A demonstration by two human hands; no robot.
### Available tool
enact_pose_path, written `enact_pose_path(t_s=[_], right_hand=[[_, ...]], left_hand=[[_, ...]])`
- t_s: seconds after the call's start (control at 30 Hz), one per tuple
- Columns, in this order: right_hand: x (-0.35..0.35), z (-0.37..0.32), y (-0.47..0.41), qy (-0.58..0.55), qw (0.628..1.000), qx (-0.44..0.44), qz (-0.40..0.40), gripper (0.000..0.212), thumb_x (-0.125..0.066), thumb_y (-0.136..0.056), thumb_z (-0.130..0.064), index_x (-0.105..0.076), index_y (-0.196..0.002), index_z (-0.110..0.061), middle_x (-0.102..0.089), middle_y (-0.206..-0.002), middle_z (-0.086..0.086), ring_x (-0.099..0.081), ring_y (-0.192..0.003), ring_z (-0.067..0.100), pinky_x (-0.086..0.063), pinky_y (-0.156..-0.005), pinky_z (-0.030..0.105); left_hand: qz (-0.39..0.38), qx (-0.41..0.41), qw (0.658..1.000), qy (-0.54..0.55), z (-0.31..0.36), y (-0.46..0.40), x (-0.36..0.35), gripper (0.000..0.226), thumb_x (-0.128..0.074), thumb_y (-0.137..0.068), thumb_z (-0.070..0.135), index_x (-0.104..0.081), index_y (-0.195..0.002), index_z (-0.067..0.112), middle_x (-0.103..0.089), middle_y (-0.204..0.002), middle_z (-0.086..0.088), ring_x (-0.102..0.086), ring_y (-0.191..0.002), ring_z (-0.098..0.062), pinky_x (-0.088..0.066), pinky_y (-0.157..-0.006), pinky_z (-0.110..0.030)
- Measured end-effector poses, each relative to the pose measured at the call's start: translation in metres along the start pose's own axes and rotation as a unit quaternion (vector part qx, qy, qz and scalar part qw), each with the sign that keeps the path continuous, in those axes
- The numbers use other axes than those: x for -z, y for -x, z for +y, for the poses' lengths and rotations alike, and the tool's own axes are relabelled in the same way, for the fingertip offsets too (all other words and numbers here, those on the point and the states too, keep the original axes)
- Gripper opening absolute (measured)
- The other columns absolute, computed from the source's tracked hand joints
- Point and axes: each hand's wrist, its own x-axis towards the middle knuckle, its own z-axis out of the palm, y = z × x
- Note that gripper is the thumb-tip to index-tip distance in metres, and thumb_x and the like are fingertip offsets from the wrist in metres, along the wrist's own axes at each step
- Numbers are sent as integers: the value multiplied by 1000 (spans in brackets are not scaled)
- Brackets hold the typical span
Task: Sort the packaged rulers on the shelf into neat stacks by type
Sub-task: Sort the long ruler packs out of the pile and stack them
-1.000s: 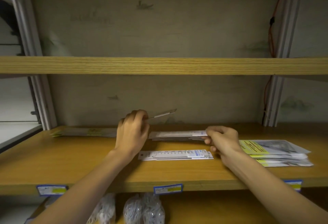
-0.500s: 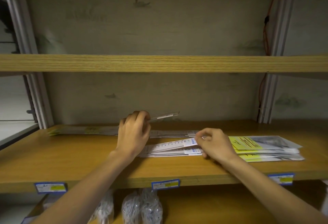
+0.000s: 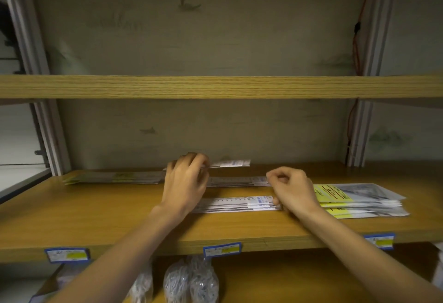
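Note:
My left hand [image 3: 185, 182] holds a thin packaged ruler [image 3: 231, 163] raised above the wooden shelf [image 3: 96, 218], its free end pointing right. My right hand [image 3: 293, 188] is curled, its fingertips pinching the right end of a flat ruler pile [image 3: 237, 181] at mid-shelf. In front of that lies a small stack of white rulers with blue labels [image 3: 239, 204], touching the right hand's lower edge. A long stack with yellow-green labels [image 3: 112, 178] lies at the back left. Wider packages with yellow labels [image 3: 359, 200] are stacked at the right.
An upper shelf board [image 3: 220, 86] crosses above the hands. Blue price labels [image 3: 221, 250] are stuck on the shelf's front edge. Clear bags of small white items [image 3: 191, 281] sit on the shelf below. An orange cable [image 3: 357, 46] runs down the right upright.
My right hand laid a white ruler on the front stack, then moved back to the end of the mid-shelf pile. My left hand keeps its ruler raised.

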Motion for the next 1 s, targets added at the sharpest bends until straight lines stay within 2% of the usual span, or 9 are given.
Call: enact_pose_path(t_s=[0.1,0.27,0.4,0.5,0.67,0.8,1.0], right_hand=[[1,-12,-4,-122,992,-41,5,12,-58,-96,-30,-61,-96,-18,-71,-82,2,-54,-41,7,-35,-34,22],[-1,-24,-9,-204,974,-97,-17,12,-63,-92,-31,-56,-92,-21,-70,-83,6,-53,-44,9,-31,-31,19],[-5,-24,-9,-188,974,-124,-36,20,-69,-89,-26,-60,-102,-14,-64,-74,9,-51,-45,10,-31,-33,19],[-6,-24,-11,-196,971,-132,-30,18,-69,-89,-17,-61,-104,-11,-62,-67,10,-48,-41,8,-31,-32,18],[-2,-21,-14,-188,972,-138,10,18,-66,-91,-13,-64,-107,-5,-58,-64,7,-44,-40,6,-30,-32,17],[6,-13,-15,-147,978,-149,10,15,-63,-93,-17,-64,-107,-11,-55,-61,5,-40,-42,8,-32,-36,19],[2,3,-16,-110,985,-132,-18,7,-61,-94,-15,-66,-97,-11,-51,-53,4,-38,-37,9,-30,-34,20]], left_hand=[[-4,-15,1000,-1,5,0,-1,23,-69,-80,11,-59,-96,23,-64,-99,4,-59,-95,-22,-41,-83,-39],[-20,-23,1000,0,12,0,-5,23,-70,-79,12,-60,-97,24,-63,-102,3,-58,-99,-22,-41,-86,-40],[-21,-39,999,0,18,0,-8,23,-71,-79,11,-61,-95,23,-63,-102,3,-58,-101,-22,-40,-86,-40],[-25,-44,999,3,18,0,-8,24,-70,-79,10,-61,-97,24,-63,-104,3,-57,-103,-22,-39,-88,-39],[-34,-45,998,4,14,1,-4,45,-63,-71,-7,-60,-106,21,-62,-112,-1,-55,-112,-24,-37,-95,-40],[-7,-17,1000,12,6,-3,2,47,-64,-66,-12,-62,-105,15,-65,-107,-4,-58,-106,-28,-40,-91,-42],[20,21,999,23,-10,-6,2,42,-57,-72,-12,-63,-103,16,-65,-107,-1,-58,-105,-25,-37,-93,-38]])
